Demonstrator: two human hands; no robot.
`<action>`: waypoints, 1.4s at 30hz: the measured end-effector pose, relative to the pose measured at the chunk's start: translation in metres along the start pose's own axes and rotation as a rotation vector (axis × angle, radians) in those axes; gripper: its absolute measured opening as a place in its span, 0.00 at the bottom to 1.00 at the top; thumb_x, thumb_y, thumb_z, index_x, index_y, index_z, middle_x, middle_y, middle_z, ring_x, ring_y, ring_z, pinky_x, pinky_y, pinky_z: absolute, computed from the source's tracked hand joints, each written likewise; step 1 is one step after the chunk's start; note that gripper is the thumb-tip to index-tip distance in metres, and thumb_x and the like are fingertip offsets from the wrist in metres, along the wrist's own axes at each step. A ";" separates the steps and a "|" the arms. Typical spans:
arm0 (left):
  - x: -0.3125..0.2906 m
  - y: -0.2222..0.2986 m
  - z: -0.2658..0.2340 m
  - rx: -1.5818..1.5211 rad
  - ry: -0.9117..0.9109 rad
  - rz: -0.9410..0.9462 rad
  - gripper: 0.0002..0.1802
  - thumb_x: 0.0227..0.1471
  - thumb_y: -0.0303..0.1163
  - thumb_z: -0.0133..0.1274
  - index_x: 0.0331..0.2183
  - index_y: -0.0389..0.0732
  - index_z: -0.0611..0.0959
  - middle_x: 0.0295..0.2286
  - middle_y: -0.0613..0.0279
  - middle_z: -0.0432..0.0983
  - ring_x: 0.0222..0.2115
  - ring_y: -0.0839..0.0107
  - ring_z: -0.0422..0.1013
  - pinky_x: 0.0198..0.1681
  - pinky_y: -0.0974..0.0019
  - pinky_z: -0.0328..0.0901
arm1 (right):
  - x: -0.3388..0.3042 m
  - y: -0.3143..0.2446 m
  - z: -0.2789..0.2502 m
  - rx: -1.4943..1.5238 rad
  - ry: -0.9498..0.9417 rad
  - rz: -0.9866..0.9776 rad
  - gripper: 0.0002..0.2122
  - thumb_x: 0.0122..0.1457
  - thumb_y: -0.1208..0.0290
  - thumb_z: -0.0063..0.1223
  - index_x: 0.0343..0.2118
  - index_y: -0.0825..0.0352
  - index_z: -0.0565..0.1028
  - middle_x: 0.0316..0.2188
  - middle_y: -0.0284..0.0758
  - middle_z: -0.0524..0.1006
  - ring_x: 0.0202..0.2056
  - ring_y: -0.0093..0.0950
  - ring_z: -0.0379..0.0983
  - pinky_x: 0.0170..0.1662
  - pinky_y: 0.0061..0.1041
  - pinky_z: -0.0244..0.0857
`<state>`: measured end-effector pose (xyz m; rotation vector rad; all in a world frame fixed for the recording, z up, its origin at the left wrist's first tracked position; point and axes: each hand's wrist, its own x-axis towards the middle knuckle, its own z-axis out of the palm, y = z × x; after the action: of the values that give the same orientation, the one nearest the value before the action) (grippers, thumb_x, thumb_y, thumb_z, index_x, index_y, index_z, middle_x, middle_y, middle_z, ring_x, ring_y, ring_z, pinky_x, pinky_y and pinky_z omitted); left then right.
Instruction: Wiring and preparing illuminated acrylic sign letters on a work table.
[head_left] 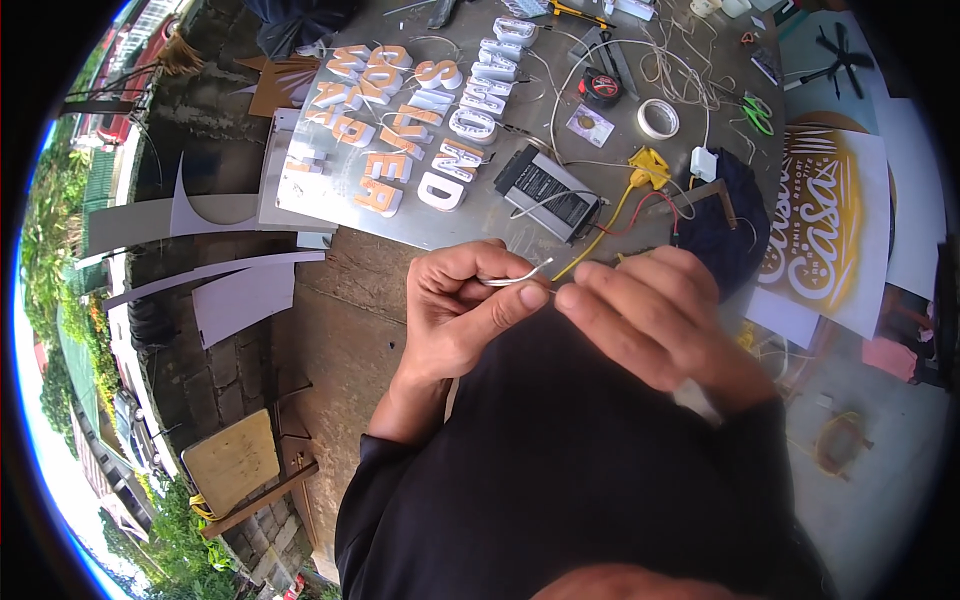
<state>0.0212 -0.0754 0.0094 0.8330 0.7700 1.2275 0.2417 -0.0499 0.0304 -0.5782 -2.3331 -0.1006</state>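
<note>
A thin white wire point(515, 280) is pinched between the thumb and fingers of my left hand point(450, 315), and its pale end sticks up past the fingertips. Close against that thumb, my right hand point(665, 320) has its fingers curled together. A fine strand seems to run from the left thumb into the right fingertips, though the right thumb is hidden. Just beyond both hands, on the metal table point(470, 222), lie a grey-black power supply box point(548, 192) and a yellow extension socket point(648, 170) with its cord.
Several rows of raised sign letters point(415, 125) stand at the far left of the table. Farther right are a tape measure point(600, 88), a tape roll point(657, 119), green-handled scissors point(757, 113) and tangled wires. A yellow-and-white sign panel point(825, 225) lies at right; a stool point(232, 462) stands lower left.
</note>
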 end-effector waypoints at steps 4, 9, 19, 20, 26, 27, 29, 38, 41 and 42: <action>-0.002 0.000 0.001 0.039 -0.016 -0.017 0.04 0.51 0.17 0.62 0.33 0.30 0.84 0.26 0.64 0.77 0.25 0.85 0.69 0.28 0.81 0.61 | 0.002 0.003 0.011 -0.068 0.094 -0.034 0.09 0.55 0.72 0.61 0.40 0.64 0.82 0.35 0.30 0.79 0.33 0.25 0.72 0.34 0.24 0.64; 0.005 0.000 -0.004 0.617 -0.051 0.291 0.06 0.45 0.21 0.67 0.30 0.37 0.87 0.17 0.69 0.70 0.19 0.80 0.62 0.24 0.72 0.54 | 0.004 0.001 0.023 0.386 0.107 0.350 0.05 0.53 0.71 0.63 0.31 0.64 0.79 0.27 0.31 0.78 0.28 0.27 0.73 0.32 0.26 0.64; 0.001 -0.005 -0.005 0.518 -0.021 0.222 0.07 0.46 0.22 0.68 0.30 0.35 0.86 0.17 0.70 0.70 0.20 0.82 0.63 0.23 0.73 0.54 | 0.003 0.002 0.008 1.172 -0.126 0.986 0.08 0.58 0.68 0.63 0.36 0.68 0.80 0.32 0.32 0.79 0.30 0.20 0.73 0.33 0.18 0.64; 0.000 -0.003 -0.001 0.332 0.022 0.093 0.06 0.48 0.21 0.66 0.31 0.33 0.86 0.19 0.69 0.73 0.22 0.84 0.66 0.25 0.76 0.58 | 0.003 0.001 0.009 0.561 0.016 0.612 0.10 0.56 0.69 0.65 0.38 0.67 0.80 0.34 0.33 0.79 0.31 0.22 0.74 0.33 0.19 0.65; 0.000 -0.003 -0.001 -0.004 -0.013 -0.075 0.05 0.53 0.19 0.62 0.33 0.30 0.84 0.29 0.62 0.81 0.30 0.83 0.75 0.34 0.80 0.68 | -0.002 0.003 0.005 0.050 0.070 0.084 0.13 0.51 0.74 0.66 0.41 0.65 0.82 0.35 0.30 0.79 0.34 0.25 0.74 0.34 0.25 0.65; -0.001 -0.004 -0.002 0.013 -0.020 -0.088 0.04 0.53 0.19 0.62 0.33 0.29 0.84 0.29 0.63 0.81 0.30 0.83 0.75 0.34 0.80 0.69 | -0.001 0.003 0.004 0.032 0.031 0.044 0.12 0.51 0.74 0.65 0.40 0.65 0.82 0.34 0.30 0.79 0.34 0.25 0.74 0.34 0.25 0.65; 0.000 -0.004 0.001 0.032 -0.026 -0.096 0.04 0.53 0.19 0.62 0.33 0.29 0.83 0.29 0.63 0.81 0.31 0.83 0.75 0.35 0.80 0.69 | -0.002 0.003 0.006 0.041 0.054 0.044 0.11 0.51 0.74 0.65 0.38 0.65 0.82 0.32 0.29 0.79 0.32 0.25 0.74 0.34 0.25 0.64; 0.011 -0.002 0.002 0.886 -0.058 0.494 0.09 0.40 0.21 0.69 0.29 0.36 0.86 0.17 0.67 0.70 0.20 0.76 0.60 0.26 0.69 0.51 | -0.002 -0.005 0.015 1.532 -0.053 1.311 0.06 0.64 0.72 0.54 0.33 0.68 0.78 0.25 0.24 0.75 0.27 0.13 0.68 0.33 0.16 0.61; 0.012 -0.009 -0.002 0.969 -0.053 0.594 0.11 0.37 0.24 0.70 0.28 0.38 0.86 0.16 0.66 0.68 0.19 0.71 0.57 0.28 0.68 0.49 | -0.010 -0.006 0.023 1.863 -0.008 1.460 0.05 0.64 0.72 0.54 0.33 0.67 0.78 0.24 0.25 0.74 0.26 0.14 0.67 0.32 0.15 0.59; 0.011 -0.009 -0.004 0.907 -0.067 0.530 0.09 0.40 0.25 0.69 0.28 0.37 0.86 0.17 0.66 0.68 0.20 0.72 0.57 0.28 0.68 0.51 | -0.012 -0.009 0.023 1.863 0.013 1.491 0.05 0.63 0.71 0.55 0.34 0.67 0.78 0.24 0.26 0.75 0.26 0.14 0.67 0.31 0.15 0.57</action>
<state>0.0243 -0.0650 -0.0013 1.9013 1.1097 1.2809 0.2309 -0.0571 0.0068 -0.9112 -0.6032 2.2316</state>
